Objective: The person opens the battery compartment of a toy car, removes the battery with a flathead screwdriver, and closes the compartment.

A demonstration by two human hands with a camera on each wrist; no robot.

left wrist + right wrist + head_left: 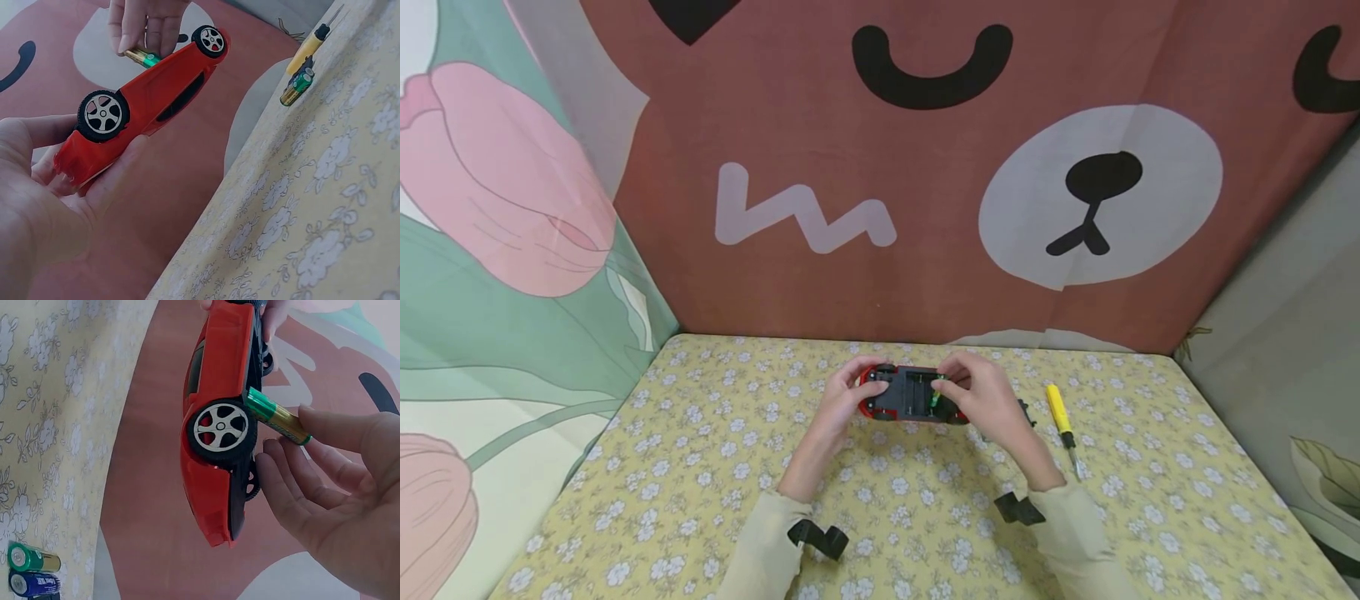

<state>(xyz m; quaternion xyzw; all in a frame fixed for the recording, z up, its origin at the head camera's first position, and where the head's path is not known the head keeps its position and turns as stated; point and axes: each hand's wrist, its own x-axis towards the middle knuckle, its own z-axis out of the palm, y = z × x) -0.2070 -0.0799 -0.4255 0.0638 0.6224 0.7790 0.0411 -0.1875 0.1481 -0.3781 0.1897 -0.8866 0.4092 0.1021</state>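
A red toy car [892,400] is held above the table, its black underside turned up toward the head camera. My left hand [837,407] grips one end of it, thumb on the underside and fingers around the far side. A green and gold battery [279,417] is pinched between thumb and fingers of my right hand [988,402]. In the right wrist view the battery tilts, its green end against the car's underside near a wheel [220,426]. How deep that end sits in the opening is hidden by the car's side.
On the flowered table [895,525] to the right lies a yellow-handled screwdriver [1057,408]. Between it and my right hand lie a green battery [31,557], a blue battery [34,584] and a small black piece [1027,412]. A printed cloth [805,292] hangs behind the table.
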